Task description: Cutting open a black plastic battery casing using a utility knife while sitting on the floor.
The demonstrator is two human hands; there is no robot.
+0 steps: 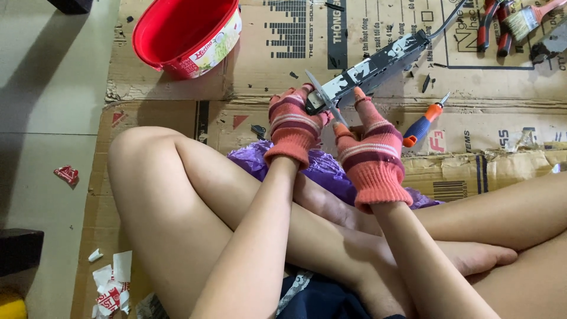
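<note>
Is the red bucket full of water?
No, the red bucket on the cardboard looks empty inside; only its bare red walls and bottom show.

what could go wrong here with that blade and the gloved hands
The thin metal blade sits between the left hand and right hand; knit gloves may not stop a slip. Bare legs lie right below. The screwdriver could roll underfoot.
</note>
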